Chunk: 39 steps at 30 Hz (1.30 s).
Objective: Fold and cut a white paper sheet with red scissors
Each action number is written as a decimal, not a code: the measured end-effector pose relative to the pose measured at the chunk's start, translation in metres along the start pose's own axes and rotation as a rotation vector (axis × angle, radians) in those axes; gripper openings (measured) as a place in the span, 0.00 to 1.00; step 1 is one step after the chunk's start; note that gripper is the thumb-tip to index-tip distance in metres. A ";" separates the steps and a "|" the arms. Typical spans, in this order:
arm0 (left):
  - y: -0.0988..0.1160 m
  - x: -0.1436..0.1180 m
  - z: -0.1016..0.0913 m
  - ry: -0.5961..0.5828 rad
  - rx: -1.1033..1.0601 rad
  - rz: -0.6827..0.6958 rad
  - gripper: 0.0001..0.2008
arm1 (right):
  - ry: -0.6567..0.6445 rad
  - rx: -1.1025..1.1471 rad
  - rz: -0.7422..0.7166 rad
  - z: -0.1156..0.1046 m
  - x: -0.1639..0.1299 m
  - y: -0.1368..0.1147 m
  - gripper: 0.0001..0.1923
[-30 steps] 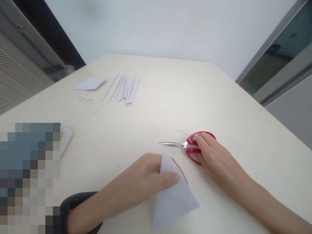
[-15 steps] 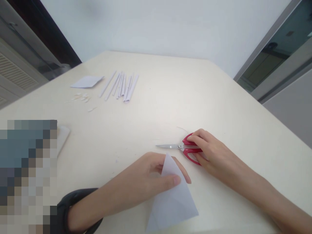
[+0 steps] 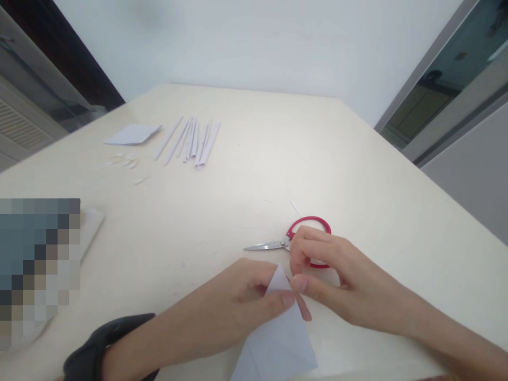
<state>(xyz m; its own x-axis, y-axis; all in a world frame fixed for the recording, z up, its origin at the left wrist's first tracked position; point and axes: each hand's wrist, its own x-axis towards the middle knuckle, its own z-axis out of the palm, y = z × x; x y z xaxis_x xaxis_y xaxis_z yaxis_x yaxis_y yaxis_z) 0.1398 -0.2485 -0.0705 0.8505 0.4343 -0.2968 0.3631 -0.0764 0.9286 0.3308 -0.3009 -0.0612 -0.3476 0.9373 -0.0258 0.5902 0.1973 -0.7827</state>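
the pointed white paper sheet is clamped in the left hand over the pale cream bench, its long axis running near to far and its narrow tip pointing away. the right hand is just right of that tip; whether its close-set thumb and forefinger pinch the edge cannot be told.

The white, triangular paper sheet looks smooth and matt. At twelve o'clock from it, the red-handled metal scissors have shiny blades and glossy, plastic-looking loops. At eleven o'clock, thin white rolled paper tubes look matt. The cream, flat counter appears smooth.
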 end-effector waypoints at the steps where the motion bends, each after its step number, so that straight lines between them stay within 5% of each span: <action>1: 0.001 0.000 0.001 -0.010 0.004 0.011 0.15 | -0.028 0.005 0.004 0.002 0.001 0.000 0.08; 10: 0.002 -0.002 0.005 -0.036 0.013 0.041 0.14 | -0.120 0.083 -0.055 0.008 0.004 0.000 0.14; 25: -0.003 0.000 0.003 0.059 -0.089 -0.110 0.11 | 0.021 0.264 0.135 0.003 0.008 0.007 0.16; 29: 0.001 0.000 -0.004 -0.002 -0.181 -0.189 0.22 | 0.178 0.378 0.226 0.002 0.006 0.011 0.17; 33: -0.002 -0.003 -0.003 0.128 -0.031 -0.125 0.35 | 0.232 0.452 0.282 0.001 0.006 0.012 0.18; 39: -0.002 -0.001 0.003 0.207 -0.040 -0.133 0.34 | 0.215 0.359 0.182 0.000 0.007 0.011 0.25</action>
<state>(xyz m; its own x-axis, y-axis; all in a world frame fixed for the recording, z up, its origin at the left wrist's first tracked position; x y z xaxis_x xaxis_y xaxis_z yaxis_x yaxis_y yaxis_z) 0.1399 -0.2515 -0.0727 0.6985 0.6133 -0.3688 0.4477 0.0275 0.8937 0.3346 -0.2923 -0.0703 -0.0803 0.9933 -0.0829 0.3249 -0.0525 -0.9443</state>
